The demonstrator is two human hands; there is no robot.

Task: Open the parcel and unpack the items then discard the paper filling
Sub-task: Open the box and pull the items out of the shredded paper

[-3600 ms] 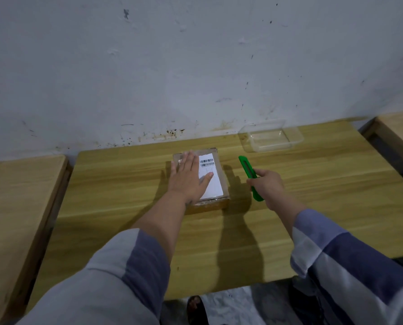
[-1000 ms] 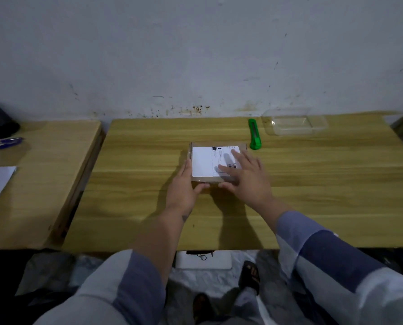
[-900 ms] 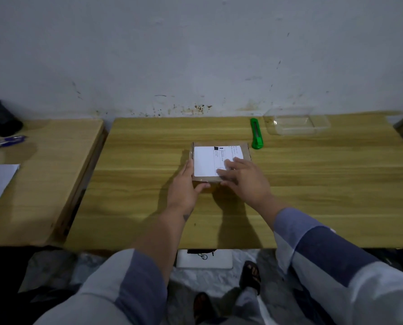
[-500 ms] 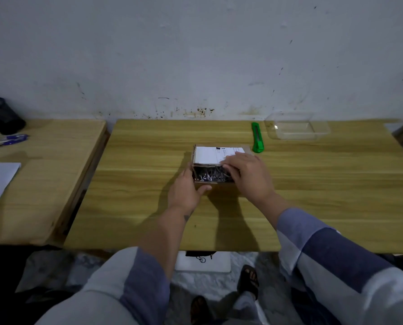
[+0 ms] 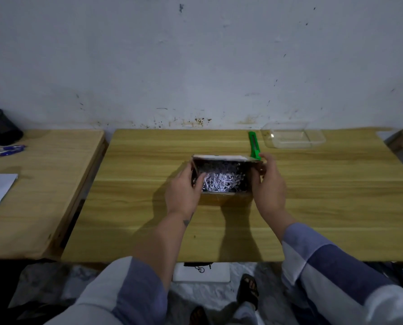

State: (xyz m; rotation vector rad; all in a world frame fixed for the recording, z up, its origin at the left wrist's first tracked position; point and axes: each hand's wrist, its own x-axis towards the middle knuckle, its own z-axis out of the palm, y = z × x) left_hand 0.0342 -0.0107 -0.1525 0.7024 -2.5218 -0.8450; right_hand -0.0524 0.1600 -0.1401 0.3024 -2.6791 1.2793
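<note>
A small brown cardboard parcel stands in the middle of the wooden table. Its labelled lid is tipped up and back, so the inside shows. Shredded white paper filling covers the contents; no item is visible under it. My left hand grips the box's left wall, fingertips just inside. On the other side my right hand holds the right wall and the lid's right corner.
A green box cutter lies just behind the parcel, near my right fingers. A clear plastic tray stands at the back right by the wall. A second table on the left carries pens, a black mesh cup and white paper.
The lid has swung from flat to raised, exposing the shredded paper. My right hand moved from the lid's top to the box's right side. The cutter was set down earlier.
</note>
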